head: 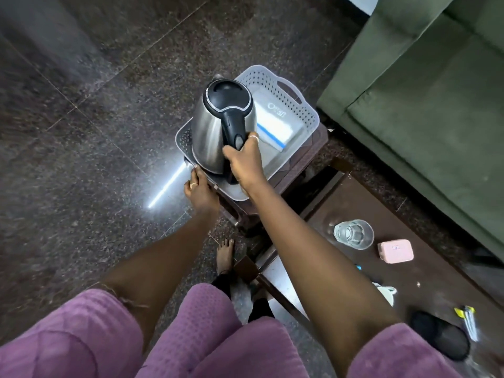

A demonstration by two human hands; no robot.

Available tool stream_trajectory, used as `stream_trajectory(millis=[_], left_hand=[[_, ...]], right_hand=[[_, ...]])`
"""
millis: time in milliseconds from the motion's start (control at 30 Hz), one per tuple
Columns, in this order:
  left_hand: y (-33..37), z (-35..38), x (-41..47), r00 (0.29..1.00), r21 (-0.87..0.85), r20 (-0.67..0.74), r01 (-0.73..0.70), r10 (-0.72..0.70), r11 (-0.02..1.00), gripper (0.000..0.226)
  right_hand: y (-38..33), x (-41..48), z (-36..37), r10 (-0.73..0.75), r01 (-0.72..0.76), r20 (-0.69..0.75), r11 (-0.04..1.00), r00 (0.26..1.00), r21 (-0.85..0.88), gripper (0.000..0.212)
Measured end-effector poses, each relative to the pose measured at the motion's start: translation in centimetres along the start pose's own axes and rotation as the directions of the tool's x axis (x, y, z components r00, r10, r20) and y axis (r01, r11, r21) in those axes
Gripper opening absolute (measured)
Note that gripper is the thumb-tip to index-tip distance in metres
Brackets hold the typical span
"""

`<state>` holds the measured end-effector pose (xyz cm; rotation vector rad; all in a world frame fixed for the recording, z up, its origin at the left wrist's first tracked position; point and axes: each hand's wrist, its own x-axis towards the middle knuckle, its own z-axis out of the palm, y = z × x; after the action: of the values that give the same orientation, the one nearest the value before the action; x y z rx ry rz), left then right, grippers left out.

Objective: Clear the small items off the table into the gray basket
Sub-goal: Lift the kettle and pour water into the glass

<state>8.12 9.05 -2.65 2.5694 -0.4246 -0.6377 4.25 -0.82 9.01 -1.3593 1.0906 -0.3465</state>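
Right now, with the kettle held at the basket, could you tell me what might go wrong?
The right hand holds the kettle at the gray basket's near end, atop a small stool; its weight might tip the basket, though the left hand grips the rim. The kettle could also press on the white box beside it.

The kettle (210, 132) in the grip is silver with black lid and handle. Beside the grip, the gray basket (289, 99) has dotted walls; its box (275, 126) is white with a blue stripe.
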Motion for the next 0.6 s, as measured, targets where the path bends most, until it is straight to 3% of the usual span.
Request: stream_trajectory(millis=[200,367,500,600], left_hand=[[3.0,-0.6,-1.2,0.997,-0.043,-0.03,0.067,-0.068,0.997,0.048],[6.6,1.4,-5.2,0.982,-0.041,-0.02,-0.189,0.188,0.981,0.071],[9.4,4.6,-9.7,0.855,-0.108,0.096,-0.499,0.509,0.86,0.066],[11.2,7.0,-12.8,0.732,-0.185,0.166,-0.634,0.66,0.75,0.054]], right_hand=[[-2.7,-2.8,-7.4,-0.07,0.071,0.05,0.997,0.996,-0.03,0.031],[-3.5,-7.1,-15.0,-0.114,0.112,-0.084,0.993,0.99,-0.02,0.028],[-2.6,-11.1,-21.8,-0.127,0.127,-0.242,0.992,0.962,-0.015,0.025],[-1.2,-13.6,-26.6,-0.122,0.123,-0.345,0.992,0.931,-0.019,0.028]])
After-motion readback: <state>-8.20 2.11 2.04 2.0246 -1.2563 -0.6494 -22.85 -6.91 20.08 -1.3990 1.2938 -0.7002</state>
